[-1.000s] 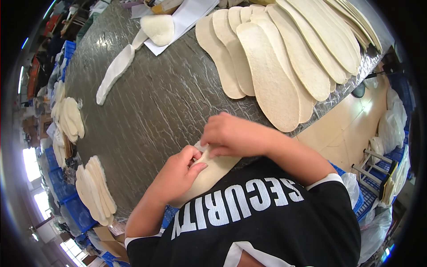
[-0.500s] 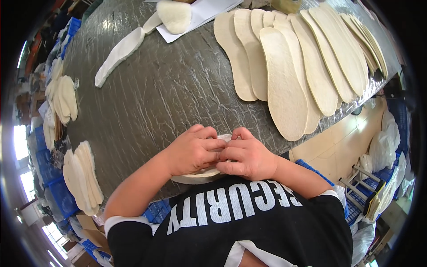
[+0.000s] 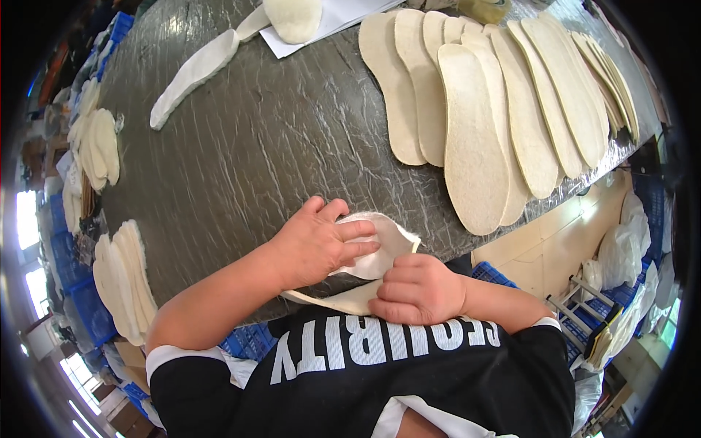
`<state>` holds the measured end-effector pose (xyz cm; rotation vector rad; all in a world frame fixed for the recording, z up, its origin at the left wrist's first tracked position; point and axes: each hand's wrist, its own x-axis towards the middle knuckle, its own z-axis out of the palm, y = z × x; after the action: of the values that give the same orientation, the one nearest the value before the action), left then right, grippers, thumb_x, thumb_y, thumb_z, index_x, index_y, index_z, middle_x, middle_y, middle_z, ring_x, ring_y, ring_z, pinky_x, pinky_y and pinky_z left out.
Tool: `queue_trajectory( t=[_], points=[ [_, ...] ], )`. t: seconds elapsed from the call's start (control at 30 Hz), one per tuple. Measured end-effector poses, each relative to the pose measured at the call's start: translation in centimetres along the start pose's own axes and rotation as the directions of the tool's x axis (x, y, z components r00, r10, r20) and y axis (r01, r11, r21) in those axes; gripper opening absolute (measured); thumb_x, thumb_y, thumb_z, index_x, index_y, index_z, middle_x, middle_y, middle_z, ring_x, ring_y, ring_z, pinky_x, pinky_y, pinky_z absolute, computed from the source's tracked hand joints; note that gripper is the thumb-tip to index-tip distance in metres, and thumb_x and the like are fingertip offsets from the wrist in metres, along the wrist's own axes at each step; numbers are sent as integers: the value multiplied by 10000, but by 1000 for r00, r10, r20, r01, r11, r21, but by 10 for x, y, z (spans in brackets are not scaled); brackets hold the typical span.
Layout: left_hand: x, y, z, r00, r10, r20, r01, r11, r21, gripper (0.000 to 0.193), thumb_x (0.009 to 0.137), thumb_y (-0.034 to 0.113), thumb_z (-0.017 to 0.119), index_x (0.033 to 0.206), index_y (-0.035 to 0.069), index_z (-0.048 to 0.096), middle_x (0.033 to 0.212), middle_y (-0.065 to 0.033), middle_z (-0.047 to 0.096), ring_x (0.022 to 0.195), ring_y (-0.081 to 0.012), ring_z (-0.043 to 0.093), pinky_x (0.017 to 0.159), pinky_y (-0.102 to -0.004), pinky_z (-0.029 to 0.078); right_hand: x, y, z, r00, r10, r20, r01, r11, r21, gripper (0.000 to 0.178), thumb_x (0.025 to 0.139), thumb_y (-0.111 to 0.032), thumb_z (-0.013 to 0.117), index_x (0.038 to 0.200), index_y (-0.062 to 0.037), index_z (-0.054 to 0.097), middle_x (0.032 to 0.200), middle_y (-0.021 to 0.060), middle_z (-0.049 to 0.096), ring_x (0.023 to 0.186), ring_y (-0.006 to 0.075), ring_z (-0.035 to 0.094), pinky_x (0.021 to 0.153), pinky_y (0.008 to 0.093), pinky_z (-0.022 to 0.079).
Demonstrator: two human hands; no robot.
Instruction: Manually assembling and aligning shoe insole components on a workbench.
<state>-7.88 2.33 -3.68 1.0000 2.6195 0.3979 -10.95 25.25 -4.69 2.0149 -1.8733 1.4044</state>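
Your right hand [image 3: 418, 290] sits closest to your body, curled into a loose fist at the table's near edge, fingers [image 3: 391, 293] pinching the lower layer of the cream insole piece [image 3: 380, 248]. Your left hand [image 3: 315, 244] lies flat and open on top of that piece, fingers spread, pressing it down. The piece is folded or doubled: the white upper flap lifts at its right corner, and the tan lower strip runs out under your left palm along the table edge. It partly overhangs the near edge.

The table [image 3: 248, 146] has a dark, crinkled wrap surface. Beyond your hands is a wide bare stretch across the middle, nothing on it out to the far side.

On the right, a fanned row of long tan insoles [image 3: 475, 146] overlaps; the nearest tips reach the table's right edge, a couple hanging just past it. It's apart from your hands, with a bare gap between.

At the left rim are two small stacks of pale insoles [image 3: 120, 281] and [image 3: 98, 146], at or off the table's edge.

On the far side, a long white strip [image 3: 191, 77] lies diagonally, next to a fluffy white pad [image 3: 293, 18] resting on a white sheet [image 3: 343, 13].

Below the right edge you have tan floor [image 3: 555, 233] and blue crates [image 3: 504, 274].
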Motion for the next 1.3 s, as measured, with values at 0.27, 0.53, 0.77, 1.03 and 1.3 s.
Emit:
queue_trajectory(
  t=[0.27,0.53,0.77,1.03,1.3],
  points=[
    [-12,23,-5,996,-6,86,-7,989,151,430,894,239,495,1314,182,564,1328,-43,510,1273,-280,425,956,-458,333,-3,10,-14,873,486,-44,-487,865,-123,531,669,-147,795,1154,-95,584,1124,101,586,1068,293,564,866,378,477],
    [-15,30,-7,999,-29,19,23,968,250,487,868,215,501,1350,143,524,1309,-30,486,1216,-254,432,941,-446,323,-19,27,-22,536,838,98,-769,438,466,408,735,-59,790,1052,-29,536,1009,106,615,916,221,621,807,337,499],
    [-16,29,-9,1000,1,-29,6,971,239,419,868,228,498,1267,148,597,1222,-13,530,1175,-233,446,960,-437,293,-22,25,-16,383,912,149,-718,192,669,312,788,-36,752,1034,-43,560,847,-5,598,731,85,540,681,251,457],
    [-17,28,-10,999,28,-28,-22,977,213,435,876,234,484,1289,142,583,1217,-10,520,1177,-229,425,950,-426,297,-21,27,-23,627,776,67,-705,529,472,163,797,-11,706,929,-43,616,924,76,613,865,223,596,756,314,474],
    [-30,14,-3,997,72,22,-73,994,84,458,868,265,490,1306,157,564,1385,4,462,1185,-230,441,927,-418,330,-23,22,-24,618,783,69,-711,519,475,166,803,26,665,921,-40,567,976,98,579,925,273,592,793,342,476]
  ],
)
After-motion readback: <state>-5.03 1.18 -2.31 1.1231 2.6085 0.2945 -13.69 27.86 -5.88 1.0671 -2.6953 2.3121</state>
